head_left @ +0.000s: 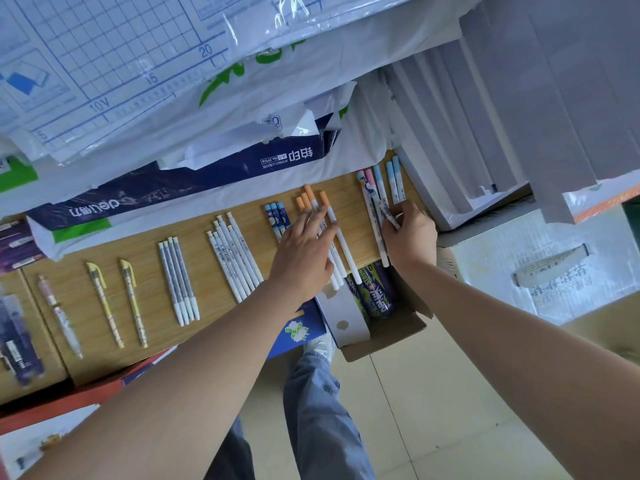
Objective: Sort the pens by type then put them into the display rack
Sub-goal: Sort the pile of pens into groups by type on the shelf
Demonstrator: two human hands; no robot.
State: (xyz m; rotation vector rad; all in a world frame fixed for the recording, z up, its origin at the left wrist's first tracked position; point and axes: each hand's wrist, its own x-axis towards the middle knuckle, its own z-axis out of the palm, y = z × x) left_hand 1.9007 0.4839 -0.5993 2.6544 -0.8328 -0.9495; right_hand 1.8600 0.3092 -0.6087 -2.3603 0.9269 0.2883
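The left hand [304,252] lies flat with straight fingers on the orange-capped pens [325,199] on the table [152,230]. The right hand [412,233] pinches a patterned pen [388,215], just beside the blue-capped pens [392,181].
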